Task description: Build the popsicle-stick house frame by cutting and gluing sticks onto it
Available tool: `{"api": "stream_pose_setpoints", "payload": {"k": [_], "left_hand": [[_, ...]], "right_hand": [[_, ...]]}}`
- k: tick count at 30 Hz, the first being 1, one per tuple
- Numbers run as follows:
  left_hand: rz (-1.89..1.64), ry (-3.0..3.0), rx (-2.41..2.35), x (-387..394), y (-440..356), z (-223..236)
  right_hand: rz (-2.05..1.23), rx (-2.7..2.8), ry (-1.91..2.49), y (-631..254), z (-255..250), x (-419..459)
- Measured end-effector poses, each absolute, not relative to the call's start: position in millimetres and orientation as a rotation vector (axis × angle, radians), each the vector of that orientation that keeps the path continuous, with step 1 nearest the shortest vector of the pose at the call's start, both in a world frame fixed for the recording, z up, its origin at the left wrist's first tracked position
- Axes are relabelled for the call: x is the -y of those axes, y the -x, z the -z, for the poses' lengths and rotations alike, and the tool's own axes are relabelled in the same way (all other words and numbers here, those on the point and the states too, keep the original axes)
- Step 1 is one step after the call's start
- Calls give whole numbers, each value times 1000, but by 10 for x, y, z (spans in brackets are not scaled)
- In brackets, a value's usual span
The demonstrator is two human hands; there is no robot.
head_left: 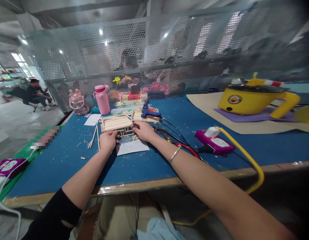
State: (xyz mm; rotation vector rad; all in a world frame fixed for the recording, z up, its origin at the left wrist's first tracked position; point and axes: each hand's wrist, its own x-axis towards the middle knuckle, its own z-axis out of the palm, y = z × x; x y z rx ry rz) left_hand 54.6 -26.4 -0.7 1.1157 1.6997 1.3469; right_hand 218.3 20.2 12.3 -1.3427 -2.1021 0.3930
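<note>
A small model built of pale wooden sticks [116, 124], with a flat top and lattice sides, stands on the blue table. My left hand [108, 140] is closed on its near left corner, thumb and fingers pressed together. At the right end, my right hand [143, 131] pinches the edge of the same model. A white sheet of paper [133, 147] lies just in front of it. Behind my right hand a blue glue gun [150, 113] rests over a second stick piece [137, 115]. Loose sticks [93, 137] lie left of the model.
Pliers [166, 136] and cables lie right of my right forearm, near a purple power strip [214, 142]. A yellow electric pot [251, 99] stands at the right. A pink flask [102, 100] and a clear pink bottle [78, 102] stand at the back left, before a perforated metal screen [86, 60].
</note>
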Motion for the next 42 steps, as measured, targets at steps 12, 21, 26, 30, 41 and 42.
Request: {"api": "stream_pose_setpoints", "payload": {"k": [12, 21, 26, 30, 41, 42], "left_hand": [[-1335, -1089, -1693, 262, -551, -4], [-1319, -1100, -1678, 247, -542, 18], [-1320, -1108, -1682, 257, -547, 5], [-1323, -1105, -1700, 280, -565, -25], [-1300, -1120, -1695, 272, -561, -22], [-1299, -1120, -1696, 270, -561, -21]], "right_hand": [[-410, 2101, 1319, -2186, -96, -225], [-381, 2106, 1336, -2181, -117, -199], [-386, 2107, 1337, -2178, -118, -196], [-385, 2105, 1349, -2178, -127, -184], [-365, 2118, 1356, -2174, -153, -159], [-359, 2121, 1362, -2173, -154, -159]]}}
